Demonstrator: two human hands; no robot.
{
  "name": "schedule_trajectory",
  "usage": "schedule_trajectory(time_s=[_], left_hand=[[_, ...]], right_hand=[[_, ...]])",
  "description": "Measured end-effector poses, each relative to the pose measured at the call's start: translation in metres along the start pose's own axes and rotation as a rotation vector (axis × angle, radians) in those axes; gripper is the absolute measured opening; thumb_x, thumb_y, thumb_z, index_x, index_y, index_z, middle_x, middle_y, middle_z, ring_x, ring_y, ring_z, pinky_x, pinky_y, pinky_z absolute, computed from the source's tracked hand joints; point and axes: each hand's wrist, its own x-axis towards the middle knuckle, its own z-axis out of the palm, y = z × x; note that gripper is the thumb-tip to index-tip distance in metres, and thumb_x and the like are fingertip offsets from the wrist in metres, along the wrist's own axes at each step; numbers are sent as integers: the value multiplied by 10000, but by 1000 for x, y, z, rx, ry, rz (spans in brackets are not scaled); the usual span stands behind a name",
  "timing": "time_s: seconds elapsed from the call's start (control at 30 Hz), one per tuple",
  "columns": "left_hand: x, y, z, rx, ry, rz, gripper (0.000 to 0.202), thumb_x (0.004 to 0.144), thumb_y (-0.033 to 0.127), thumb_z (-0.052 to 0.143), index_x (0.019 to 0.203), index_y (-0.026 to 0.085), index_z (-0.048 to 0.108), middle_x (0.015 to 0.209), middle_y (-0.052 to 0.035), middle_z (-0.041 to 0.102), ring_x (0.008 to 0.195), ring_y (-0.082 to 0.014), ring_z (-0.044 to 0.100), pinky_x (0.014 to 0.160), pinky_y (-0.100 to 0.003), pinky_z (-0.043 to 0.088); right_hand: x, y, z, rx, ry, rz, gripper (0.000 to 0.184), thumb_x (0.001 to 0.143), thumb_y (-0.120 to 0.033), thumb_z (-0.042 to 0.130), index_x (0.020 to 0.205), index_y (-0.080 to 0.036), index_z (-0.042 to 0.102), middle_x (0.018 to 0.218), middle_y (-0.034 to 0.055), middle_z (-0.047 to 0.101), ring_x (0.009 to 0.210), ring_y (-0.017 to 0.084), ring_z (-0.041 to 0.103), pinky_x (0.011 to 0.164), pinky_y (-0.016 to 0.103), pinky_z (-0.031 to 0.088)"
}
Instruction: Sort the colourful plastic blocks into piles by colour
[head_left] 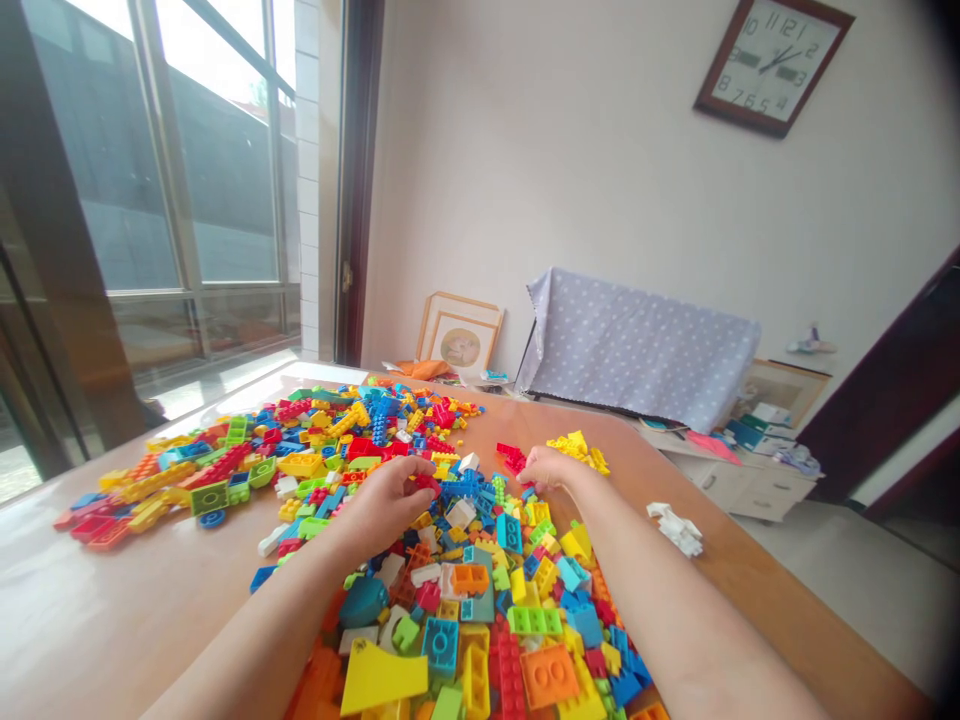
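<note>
A wide heap of coloured plastic building bricks covers a wooden table. My left hand rests on the heap with its fingers curled and pinches a small red brick at the fingertips. My right hand reaches further out, fingers closed down beside a small group of red bricks; what it holds, if anything, is hidden. A small pile of yellow bricks lies just beyond that hand. A few white bricks lie apart near the table's right edge.
A long spread of mixed bricks runs to the far left of the table. Behind the table stand a cloth-covered object, framed pictures and a low cabinet. A window is at left, a clock on the wall.
</note>
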Motion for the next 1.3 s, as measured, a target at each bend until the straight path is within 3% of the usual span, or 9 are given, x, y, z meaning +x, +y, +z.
schedule_trajectory(time_s=[0.1, 0.2, 0.53, 0.73, 0.87, 0.93, 1.03, 1.13, 1.3], left_hand=[[1, -1, 0, -3, 5, 2, 450, 824, 499, 645, 1145, 184, 632, 751, -2, 655, 625, -156, 538, 540, -246, 388], [1, -2, 1, 5, 5, 3, 446, 832, 495, 637, 1150, 184, 630, 752, 0, 655, 618, -152, 530, 531, -243, 378], [5, -11, 3, -17, -10, 45, 452, 834, 478, 651, 1174, 181, 622, 771, -5, 661, 664, -159, 568, 563, -249, 426], [0, 0, 5, -71, -58, 77, 473, 824, 398, 659, 1228, 165, 581, 834, -20, 670, 732, -169, 610, 600, -258, 467], [-2, 2, 9, -105, -54, 119, 555, 820, 351, 662, 1318, 159, 510, 941, -52, 680, 811, -190, 651, 637, -278, 509], [-1, 1, 11, -158, -62, 146, 592, 825, 329, 656, 1357, 154, 463, 1046, -88, 684, 843, -195, 672, 658, -289, 530], [1, -3, 13, -229, -65, 186, 608, 817, 288, 661, 1367, 160, 436, 1157, -125, 680, 904, -210, 704, 717, -309, 566], [3, -9, 16, -216, -69, 204, 604, 817, 247, 664, 1378, 189, 446, 1215, -129, 682, 981, -232, 718, 791, -339, 589], [4, -14, 21, -202, -98, 233, 567, 855, 259, 649, 1392, 219, 471, 1310, -135, 662, 1056, -245, 708, 876, -386, 589]], right_hand=[[1, 0, 0, 32, 41, 13, 118, 634, -153, 761, 581, -155, 656, 448, 7, 594, 445, 123, 538, 449, 211, 359], [4, 3, 2, 120, 102, 56, 141, 679, -172, 755, 591, -150, 646, 457, 15, 593, 443, 122, 540, 442, 207, 369], [-5, 7, -5, 450, 241, 107, 44, 863, -195, 647, 872, -170, 612, 586, 4, 634, 551, 157, 657, 524, 217, 497], [-40, -38, -13, 489, 84, -120, 85, 915, -244, 639, 875, -170, 626, 753, 36, 717, 612, 122, 686, 496, 166, 446], [-79, -81, 3, 461, -194, -411, 243, 928, -408, 660, 905, -168, 635, 877, 50, 740, 649, 125, 704, 445, 149, 398], [-93, -95, 16, 444, -252, -489, 309, 893, -468, 699, 932, -172, 621, 843, 38, 730, 654, 136, 710, 451, 147, 403], [-98, -104, 39, 448, -219, -518, 367, 793, -414, 797, 1006, -194, 595, 771, 4, 709, 665, 171, 715, 485, 173, 454], [-90, -100, 57, 500, -140, -517, 336, 758, -270, 778, 1021, -202, 581, 729, -12, 699, 672, 177, 707, 540, 204, 503], [-86, -90, 62, 587, -143, -463, 311, 722, -133, 675, 1016, -191, 594, 708, -13, 685, 659, 176, 704, 527, 202, 490]])
